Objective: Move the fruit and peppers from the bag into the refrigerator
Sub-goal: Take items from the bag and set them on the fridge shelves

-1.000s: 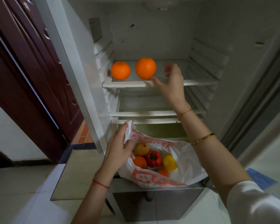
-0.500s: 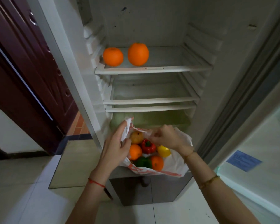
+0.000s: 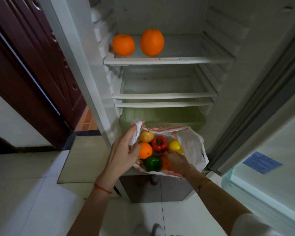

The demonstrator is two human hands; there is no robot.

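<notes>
The right hand (image 3: 176, 161) is down in the bag (image 3: 190, 143), fingers curled around a small orange fruit (image 3: 165, 163) at the near edge, though how firm that grip is can't be told since the hand hides most of it. The left hand (image 3: 124, 150) pinches the bag's left rim and holds the mouth open. The bag sits on the ledge at the bottom of the open refrigerator (image 3: 167, 59).

Still inside: a green pepper (image 3: 153, 164), a red pepper (image 3: 159, 143), a round orange (image 3: 145, 150), a yellow lemon-like fruit (image 3: 175, 146) and a yellowish-brown fruit (image 3: 146, 136). Two big oranges (image 3: 123, 45) (image 3: 152, 42) already sit on the top shelf.

Handling-wise, this all looks light and firm, probably smooth and a bit slick, so a whole-palm wrap around the fattest part seems better than fingertips. The peppers are lobed, so they'd be easier to hold. The bag is thin floppy plastic and likely collapses if the rim is let go.
</notes>
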